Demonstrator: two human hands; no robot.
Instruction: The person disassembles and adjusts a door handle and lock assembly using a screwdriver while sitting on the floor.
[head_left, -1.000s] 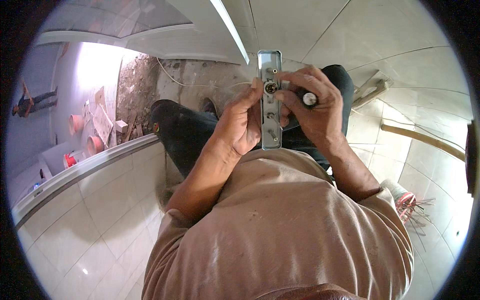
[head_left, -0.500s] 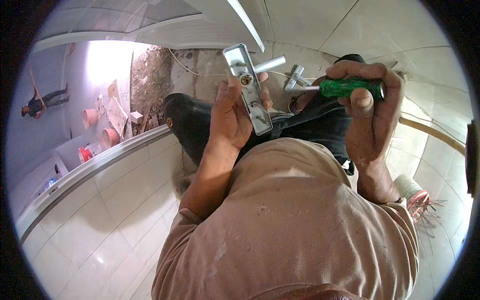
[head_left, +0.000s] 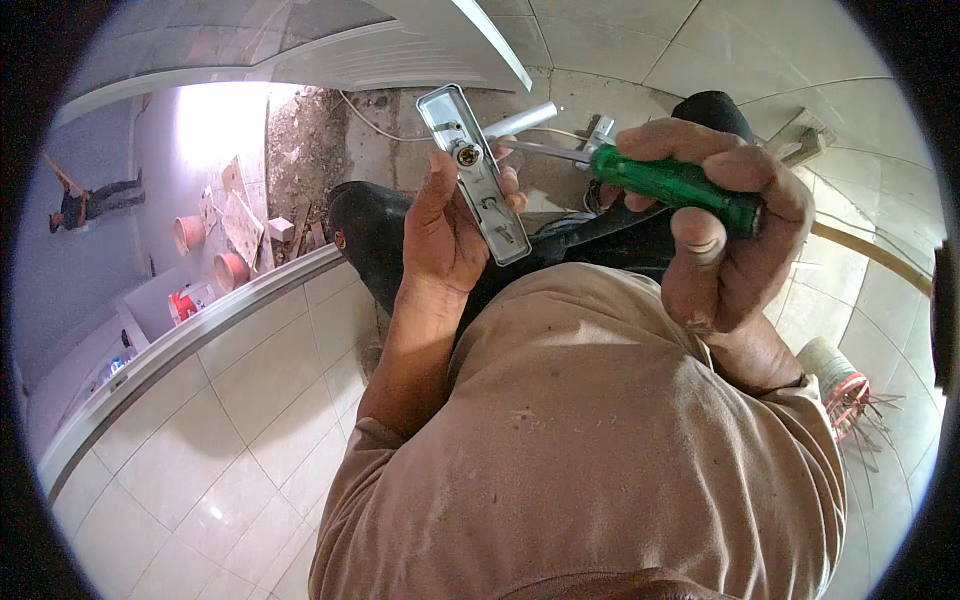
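In my left hand [head_left: 447, 225] I hold a silver door handle [head_left: 478, 183] on its long backplate, the hollow back turned up toward me. A brass-coloured fitting shows in the plate's upper half, and the lever sticks out to the right. My right hand [head_left: 735, 210] is closed round the green grip of a screwdriver [head_left: 680, 188]. Its shaft points left, the tip close to the lever and the fingers of my left hand. Behind the screwdriver, on the floor, lies another silver handle [head_left: 598, 135], partly hidden.
A pale cable [head_left: 375, 128] runs along the floor beyond my knees. At right stand a bucket [head_left: 830, 370] with thin rods and a yellowish hose [head_left: 875, 255]. A white frame rail [head_left: 210, 325] crosses at left. Past it are reddish buckets [head_left: 230, 270] and a person [head_left: 97, 203].
My right hand has brought the screwdriver left, its shaft now close to the handle. The left hand and handle have shifted slightly left.
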